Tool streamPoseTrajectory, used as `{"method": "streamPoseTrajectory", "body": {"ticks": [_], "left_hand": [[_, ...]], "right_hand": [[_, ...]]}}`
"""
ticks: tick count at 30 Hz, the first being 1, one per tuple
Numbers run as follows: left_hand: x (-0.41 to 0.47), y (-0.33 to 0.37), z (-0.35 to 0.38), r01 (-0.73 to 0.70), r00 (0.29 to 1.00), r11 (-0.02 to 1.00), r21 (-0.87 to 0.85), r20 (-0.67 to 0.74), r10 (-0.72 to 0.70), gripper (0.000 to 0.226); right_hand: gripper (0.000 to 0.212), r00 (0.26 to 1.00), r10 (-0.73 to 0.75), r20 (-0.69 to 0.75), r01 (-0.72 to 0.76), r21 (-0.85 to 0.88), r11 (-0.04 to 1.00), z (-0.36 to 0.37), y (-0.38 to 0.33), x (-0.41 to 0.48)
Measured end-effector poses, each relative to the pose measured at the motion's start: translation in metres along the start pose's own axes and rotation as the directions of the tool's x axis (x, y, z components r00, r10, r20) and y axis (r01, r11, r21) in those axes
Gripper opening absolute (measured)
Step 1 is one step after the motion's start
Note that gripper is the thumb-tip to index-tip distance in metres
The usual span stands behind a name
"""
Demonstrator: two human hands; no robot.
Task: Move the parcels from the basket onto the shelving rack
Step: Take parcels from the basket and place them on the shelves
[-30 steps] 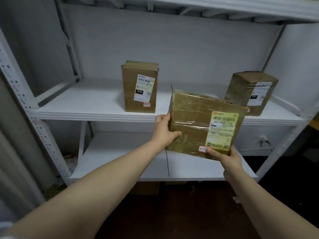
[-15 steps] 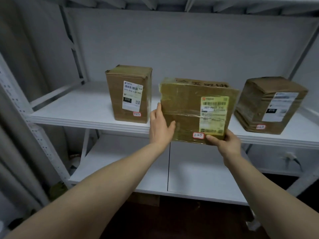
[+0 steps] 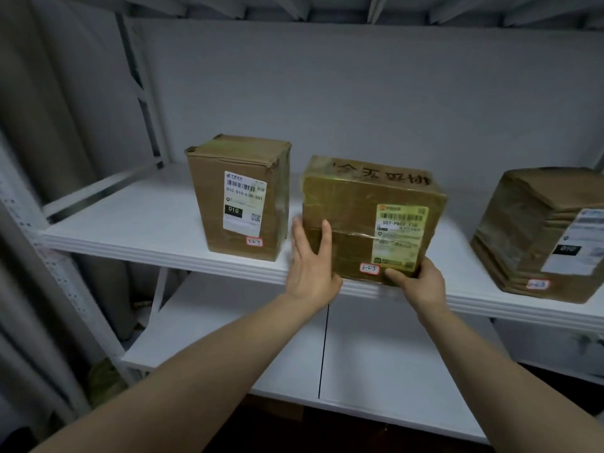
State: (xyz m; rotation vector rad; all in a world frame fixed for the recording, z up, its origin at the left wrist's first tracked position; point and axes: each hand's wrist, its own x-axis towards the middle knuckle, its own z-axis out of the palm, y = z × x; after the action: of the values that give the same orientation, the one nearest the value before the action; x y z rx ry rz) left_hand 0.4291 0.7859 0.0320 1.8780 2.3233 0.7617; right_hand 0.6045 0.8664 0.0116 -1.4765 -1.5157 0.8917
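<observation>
Position of the load: the middle parcel [image 3: 359,223], a brown carton wrapped in clear tape, stands at the front edge of the upper shelf [image 3: 147,223] of the shelving rack [image 3: 65,289]. Its lower edge meets the shelf lip. Whether the base sits flat on the board cannot be told, as the hands cover the lower corners. A yellow label [image 3: 397,237] faces the camera on the right half of the front face. A small red-bordered sticker [image 3: 369,268] reading 3-2-5 sits below it. Dark handwritten characters run along the top face.

Left hand [image 3: 310,266]: the grip is spread. The fingers are straight and lie against the left side of the middle parcel, and the thumb lies flat on its front face.

Right hand [image 3: 421,286]: the grip pinches the lower right corner of the middle parcel. The thumb presses on the front face just beside the sticker, and the other fingers pass round the corner, out of sight.

Adjacent items on the same shelf:
- The left parcel [image 3: 242,197] stands upright just beside the middle parcel, with a narrow gap between them. It carries a white label and a sticker reading 3-2-4.
- The right parcel [image 3: 539,237] stands well apart on the right, turned at an angle, with part of it beyond the frame edge.

The lower shelf [image 3: 376,348] shows below both forearms, and a white back panel [image 3: 359,93] closes the bay behind the parcels.
</observation>
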Motion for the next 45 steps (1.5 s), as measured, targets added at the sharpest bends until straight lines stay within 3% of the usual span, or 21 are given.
{"method": "streamPoseTrajectory", "body": {"ticks": [3, 5, 12, 16, 17, 19, 21, 23, 26, 29, 33, 45], "left_hand": [[-0.001, -0.004, 0.01, -0.049, 0.997, 0.986, 0.161, -0.046, 0.057, 0.099], [-0.008, -0.006, 0.017, -0.089, 0.996, 0.971, 0.223, 0.023, 0.086, 0.098], [-0.008, -0.019, 0.031, -0.044, 0.986, 0.959, 0.282, 0.17, -0.004, 0.095], [-0.007, -0.021, 0.034, 0.007, 0.986, 0.964, 0.266, 0.16, -0.051, 0.095], [-0.007, -0.021, 0.033, 0.006, 0.995, 0.972, 0.235, 0.093, -0.029, 0.091], [-0.001, -0.019, 0.026, -0.07, 0.977, 0.982, 0.175, -0.188, 0.104, 0.075], [0.017, -0.011, 0.013, -0.184, 0.843, 0.965, 0.186, -0.475, 0.252, 0.06], [0.039, 0.002, -0.007, -0.215, 0.762, 0.95, 0.229, -0.569, 0.309, 0.053], [0.066, 0.015, -0.042, -0.107, 0.833, 0.933, 0.345, -0.481, 0.273, 0.064], [0.08, 0.01, -0.062, -0.068, 0.909, 0.912, 0.404, -0.352, 0.224, 0.062], [0.081, 0.007, -0.06, -0.145, 0.879, 0.906, 0.399, -0.368, 0.302, 0.055], [0.082, -0.004, -0.057, -0.168, 0.85, 0.915, 0.367, -0.415, 0.323, 0.054]], "right_hand": [[0.052, 0.998, -0.038, 0.05, 0.041, -0.051, 0.998, 0.008, -0.006, 0.011], [0.051, 0.995, -0.054, 0.083, 0.058, -0.052, 0.997, 0.013, -0.007, 0.014], [0.054, 0.982, -0.106, 0.155, 0.116, -0.055, 0.992, 0.025, -0.003, 0.026], [0.052, 0.977, -0.121, 0.174, 0.131, -0.048, 0.99, 0.024, 0.001, 0.03], [0.052, 0.976, -0.125, 0.179, 0.137, -0.054, 0.989, 0.023, 0.002, 0.031], [0.052, 0.974, -0.133, 0.184, 0.146, -0.062, 0.987, 0.023, 0.002, 0.033], [0.051, 0.973, -0.137, 0.185, 0.151, -0.062, 0.987, 0.023, 0.003, 0.033], [0.051, 0.972, -0.137, 0.19, 0.149, -0.052, 0.988, 0.023, 0.003, 0.033], [0.052, 0.97, -0.14, 0.198, 0.152, -0.045, 0.987, 0.021, 0.003, 0.034], [0.052, 0.969, -0.147, 0.198, 0.159, -0.049, 0.986, 0.02, 0.004, 0.034], [0.051, 0.967, -0.148, 0.206, 0.167, -0.074, 0.983, 0.019, 0.003, 0.033], [0.052, 0.962, -0.151, 0.227, 0.173, -0.08, 0.982, 0.027, 0.004, 0.029]]}}
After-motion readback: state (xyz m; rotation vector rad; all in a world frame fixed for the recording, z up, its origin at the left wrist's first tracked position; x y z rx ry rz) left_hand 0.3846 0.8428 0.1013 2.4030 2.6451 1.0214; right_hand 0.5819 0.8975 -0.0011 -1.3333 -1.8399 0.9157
